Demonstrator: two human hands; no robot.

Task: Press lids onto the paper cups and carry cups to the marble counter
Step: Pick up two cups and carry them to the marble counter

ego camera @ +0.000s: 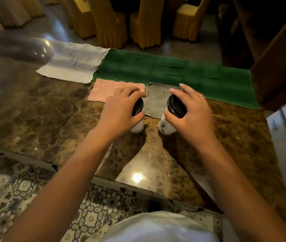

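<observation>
At centre frame, the left hand point(119, 110) and right hand point(191, 112) each curl from above around a black lid point(176, 106) on two upright paper cups point(167, 125) standing side by side on the marble counter point(51, 110)

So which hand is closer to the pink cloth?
Left. The left hand, gripping a lidded cup, overlaps the near right corner of the pink cloth. The right hand holds the other cup further right, past the grey cloth.

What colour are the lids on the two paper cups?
Black, on both lids, clearest in the head view.
</observation>
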